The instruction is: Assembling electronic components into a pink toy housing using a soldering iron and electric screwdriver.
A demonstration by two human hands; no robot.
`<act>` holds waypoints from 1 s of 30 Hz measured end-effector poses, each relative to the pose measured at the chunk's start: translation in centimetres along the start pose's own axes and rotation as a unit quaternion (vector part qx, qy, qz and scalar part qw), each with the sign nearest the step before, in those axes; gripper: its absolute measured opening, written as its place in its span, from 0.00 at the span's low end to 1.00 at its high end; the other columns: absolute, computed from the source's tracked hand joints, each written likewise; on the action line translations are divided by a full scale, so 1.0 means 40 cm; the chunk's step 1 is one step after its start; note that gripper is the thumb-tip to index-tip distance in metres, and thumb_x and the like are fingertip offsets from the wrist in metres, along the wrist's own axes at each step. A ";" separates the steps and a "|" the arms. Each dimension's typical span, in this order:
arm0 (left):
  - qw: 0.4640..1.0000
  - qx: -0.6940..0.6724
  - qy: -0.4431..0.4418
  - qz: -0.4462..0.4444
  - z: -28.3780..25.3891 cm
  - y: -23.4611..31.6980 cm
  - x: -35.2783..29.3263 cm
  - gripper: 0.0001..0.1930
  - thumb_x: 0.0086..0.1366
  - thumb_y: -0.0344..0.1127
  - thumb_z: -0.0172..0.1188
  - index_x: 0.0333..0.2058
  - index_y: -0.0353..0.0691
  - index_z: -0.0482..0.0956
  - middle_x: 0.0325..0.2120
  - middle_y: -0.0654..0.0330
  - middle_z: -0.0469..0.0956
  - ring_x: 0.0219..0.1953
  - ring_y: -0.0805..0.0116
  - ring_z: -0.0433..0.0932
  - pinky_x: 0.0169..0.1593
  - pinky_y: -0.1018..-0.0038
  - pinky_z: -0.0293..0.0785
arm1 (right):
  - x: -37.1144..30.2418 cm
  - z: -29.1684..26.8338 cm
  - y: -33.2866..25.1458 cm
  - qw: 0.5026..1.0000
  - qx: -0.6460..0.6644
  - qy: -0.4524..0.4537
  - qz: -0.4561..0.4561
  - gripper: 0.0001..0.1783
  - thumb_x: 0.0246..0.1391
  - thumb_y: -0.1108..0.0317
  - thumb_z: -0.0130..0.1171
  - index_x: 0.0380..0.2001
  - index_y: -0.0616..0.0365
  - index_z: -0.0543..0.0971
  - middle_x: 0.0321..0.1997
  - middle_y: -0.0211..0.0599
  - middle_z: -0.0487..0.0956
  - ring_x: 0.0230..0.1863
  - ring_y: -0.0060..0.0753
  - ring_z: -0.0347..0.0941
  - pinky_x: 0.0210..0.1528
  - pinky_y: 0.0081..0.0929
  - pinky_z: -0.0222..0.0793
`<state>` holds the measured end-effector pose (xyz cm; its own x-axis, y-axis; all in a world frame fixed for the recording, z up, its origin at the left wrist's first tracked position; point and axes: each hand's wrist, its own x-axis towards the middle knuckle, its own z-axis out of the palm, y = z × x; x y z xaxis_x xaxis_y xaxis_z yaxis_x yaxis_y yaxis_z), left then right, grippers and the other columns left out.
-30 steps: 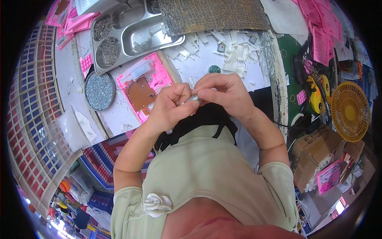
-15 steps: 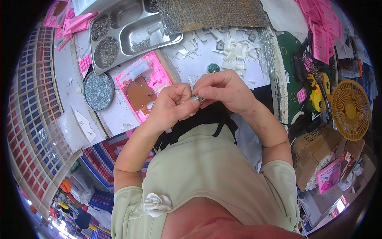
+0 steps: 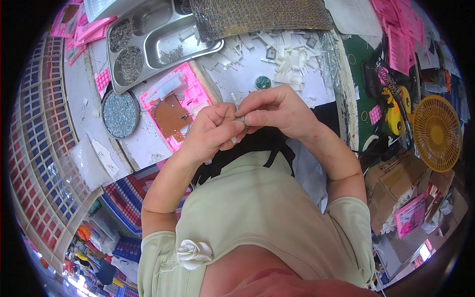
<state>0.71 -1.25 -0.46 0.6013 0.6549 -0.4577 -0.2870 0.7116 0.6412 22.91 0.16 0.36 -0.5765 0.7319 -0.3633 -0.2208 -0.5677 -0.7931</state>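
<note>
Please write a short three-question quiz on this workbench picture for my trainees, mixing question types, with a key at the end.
1. True or false: the left hand and the right hand both have fingers at the same small greyish part.
2. Which thing lies immediately to the right of the round dish of bluish bits?
a) cardboard box
b) pink case with a brown board
c) white fabric flower
3. Fill in the colour: the round fan at the far right of the picture is ____.

Key: 1. True. 2. b. 3. Yellow.
</note>
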 end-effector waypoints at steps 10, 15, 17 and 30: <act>0.999 -0.029 -0.013 0.000 -0.022 -0.016 0.001 0.11 0.65 0.34 0.64 0.28 0.40 0.71 0.23 0.53 0.75 0.20 0.78 0.67 0.17 0.84 0.53 | -0.001 0.021 0.033 0.997 -0.008 0.029 -0.065 0.08 0.61 0.73 0.65 0.41 0.67 0.84 0.42 0.40 0.82 0.40 0.31 0.81 0.41 0.25 0.82; 0.998 -0.061 -0.022 0.018 -0.021 -0.004 0.000 0.12 0.70 0.32 0.59 0.27 0.39 0.70 0.25 0.55 0.75 0.20 0.80 0.64 0.20 0.81 0.54 | 0.003 0.017 0.025 0.997 0.018 0.055 -0.049 0.13 0.61 0.74 0.65 0.47 0.67 0.82 0.42 0.40 0.82 0.42 0.30 0.81 0.42 0.25 0.82; 0.994 -0.088 0.001 0.060 -0.010 -0.002 0.011 0.12 0.70 0.34 0.60 0.27 0.40 0.70 0.26 0.56 0.75 0.22 0.79 0.64 0.22 0.81 0.57 | 0.000 0.024 0.013 0.989 0.050 0.115 -0.074 0.16 0.60 0.74 0.65 0.50 0.67 0.80 0.43 0.39 0.82 0.43 0.29 0.80 0.42 0.25 0.82; 0.977 0.125 0.003 0.173 0.027 -0.010 0.061 0.11 0.71 0.36 0.61 0.31 0.39 0.73 0.38 0.65 0.72 0.30 0.78 0.74 0.34 0.83 0.69 | -0.017 0.043 0.094 0.978 0.101 0.086 -0.161 0.28 0.59 0.81 0.62 0.62 0.62 0.69 0.41 0.34 0.80 0.41 0.23 0.78 0.43 0.22 0.78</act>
<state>3.09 -0.19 -1.18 0.4956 0.8473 -0.1909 -0.2810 0.3644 0.8878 21.12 -3.14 -1.53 -0.3144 0.9277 -0.2015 -0.5301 -0.3477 -0.7734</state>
